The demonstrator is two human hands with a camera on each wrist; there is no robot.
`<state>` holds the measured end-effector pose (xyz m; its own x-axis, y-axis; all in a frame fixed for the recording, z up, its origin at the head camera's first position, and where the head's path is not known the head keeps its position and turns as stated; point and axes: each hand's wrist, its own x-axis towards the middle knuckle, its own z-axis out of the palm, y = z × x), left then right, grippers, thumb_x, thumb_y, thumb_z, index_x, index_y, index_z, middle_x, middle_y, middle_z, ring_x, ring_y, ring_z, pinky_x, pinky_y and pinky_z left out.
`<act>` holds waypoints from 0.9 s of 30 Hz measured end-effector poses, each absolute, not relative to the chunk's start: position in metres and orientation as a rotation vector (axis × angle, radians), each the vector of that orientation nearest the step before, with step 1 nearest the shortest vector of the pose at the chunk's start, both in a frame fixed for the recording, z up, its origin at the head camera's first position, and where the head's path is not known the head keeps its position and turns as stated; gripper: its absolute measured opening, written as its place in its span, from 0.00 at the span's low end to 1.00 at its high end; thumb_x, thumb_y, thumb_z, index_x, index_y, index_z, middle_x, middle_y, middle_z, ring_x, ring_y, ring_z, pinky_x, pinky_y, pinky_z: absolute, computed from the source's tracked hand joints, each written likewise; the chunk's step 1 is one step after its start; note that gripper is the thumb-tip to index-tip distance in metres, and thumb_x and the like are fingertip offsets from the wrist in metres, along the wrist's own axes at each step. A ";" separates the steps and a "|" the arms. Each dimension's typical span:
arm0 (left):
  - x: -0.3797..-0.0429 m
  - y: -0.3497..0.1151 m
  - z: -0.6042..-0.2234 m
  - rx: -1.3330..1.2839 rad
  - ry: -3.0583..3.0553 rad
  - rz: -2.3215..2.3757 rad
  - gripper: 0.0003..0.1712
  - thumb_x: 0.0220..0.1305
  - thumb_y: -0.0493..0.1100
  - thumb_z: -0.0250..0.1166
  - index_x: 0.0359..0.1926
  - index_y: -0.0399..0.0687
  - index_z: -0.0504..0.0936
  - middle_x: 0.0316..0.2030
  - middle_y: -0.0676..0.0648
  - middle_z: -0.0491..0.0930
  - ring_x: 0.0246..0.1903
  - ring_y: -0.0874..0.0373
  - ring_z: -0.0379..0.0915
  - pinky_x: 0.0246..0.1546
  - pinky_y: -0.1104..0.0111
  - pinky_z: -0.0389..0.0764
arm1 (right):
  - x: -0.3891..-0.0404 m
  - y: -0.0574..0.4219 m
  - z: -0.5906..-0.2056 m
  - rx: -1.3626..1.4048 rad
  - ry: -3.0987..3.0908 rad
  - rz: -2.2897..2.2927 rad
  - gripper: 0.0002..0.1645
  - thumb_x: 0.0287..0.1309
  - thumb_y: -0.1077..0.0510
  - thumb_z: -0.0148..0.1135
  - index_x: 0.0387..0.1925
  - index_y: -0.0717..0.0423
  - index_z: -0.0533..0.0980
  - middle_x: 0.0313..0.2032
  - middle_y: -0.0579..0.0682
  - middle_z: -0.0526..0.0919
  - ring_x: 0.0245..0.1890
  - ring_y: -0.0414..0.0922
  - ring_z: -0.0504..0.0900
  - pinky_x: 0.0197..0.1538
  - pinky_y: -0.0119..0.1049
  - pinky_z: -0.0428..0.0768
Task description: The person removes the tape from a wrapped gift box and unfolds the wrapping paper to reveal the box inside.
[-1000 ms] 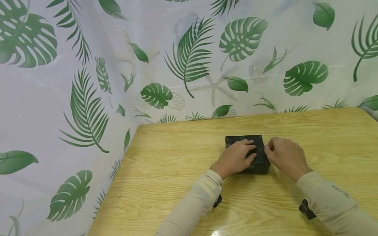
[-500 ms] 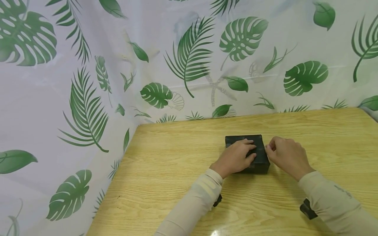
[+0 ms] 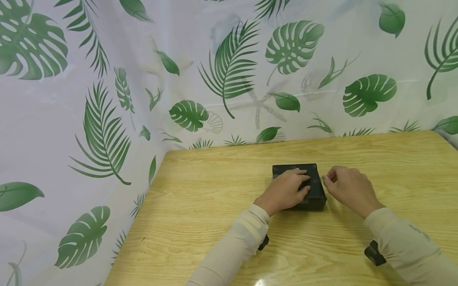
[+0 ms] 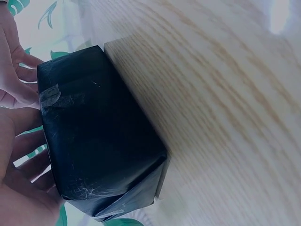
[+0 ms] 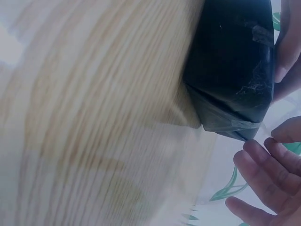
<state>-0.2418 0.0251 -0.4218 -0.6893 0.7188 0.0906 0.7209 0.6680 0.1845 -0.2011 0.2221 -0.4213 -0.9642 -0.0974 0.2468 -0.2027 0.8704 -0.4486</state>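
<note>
A box wrapped in black plastic point(image 3: 315, 186) sits on the wooden table, its end folded and taped. My left hand point(image 3: 286, 190) rests on the top, fingers spread; the left wrist view shows these fingers point(image 4: 35, 174) lying over the upper edge. At the right end, my right hand point(image 3: 348, 188) has its thumb and index fingertips together just off the box. The right wrist view shows a strip of clear tape point(image 5: 235, 125) across the folded end, a faint length reaching toward the pinching right fingers point(image 5: 277, 179). Another tape patch point(image 4: 51, 95) shows on the front face.
The light wooden table point(image 3: 200, 190) runs back to a white curtain with green leaves point(image 3: 229, 71), which also covers the left side. Black wrist-worn devices point(image 3: 375, 252) hang below both sleeves.
My right hand has drawn slightly to the right, away from the box's end, fingertips still together. The left hand and the box have stayed almost still.
</note>
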 end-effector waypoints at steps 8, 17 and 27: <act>-0.241 0.025 -0.421 -1.264 -2.848 -0.339 0.23 0.78 0.50 0.56 0.67 0.49 0.78 0.69 0.50 0.71 0.71 0.59 0.62 0.69 0.73 0.61 | -0.205 0.224 -0.423 0.222 -2.858 0.772 0.25 0.74 0.50 0.56 0.43 0.72 0.82 0.32 0.61 0.86 0.19 0.45 0.79 0.22 0.44 0.78; -0.242 0.028 -0.423 -1.275 -2.920 -0.350 0.24 0.79 0.51 0.53 0.70 0.52 0.75 0.72 0.51 0.66 0.73 0.58 0.58 0.71 0.72 0.59 | -0.211 0.222 -0.428 0.243 -2.859 0.862 0.21 0.72 0.52 0.59 0.40 0.71 0.82 0.29 0.56 0.85 0.21 0.45 0.79 0.25 0.44 0.78; -0.244 0.028 -0.421 -1.266 -2.961 -0.404 0.24 0.79 0.50 0.54 0.70 0.52 0.75 0.72 0.52 0.66 0.74 0.59 0.56 0.71 0.72 0.59 | -0.210 0.226 -0.428 0.230 -2.847 0.870 0.18 0.71 0.56 0.59 0.37 0.71 0.81 0.29 0.58 0.85 0.21 0.45 0.79 0.24 0.44 0.78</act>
<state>-0.2439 0.0285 -0.4214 -0.6913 0.7226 0.0025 0.6968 0.6657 0.2670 -0.2098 0.2262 -0.4279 -0.9760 -0.1004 0.1930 -0.1911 0.8196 -0.5401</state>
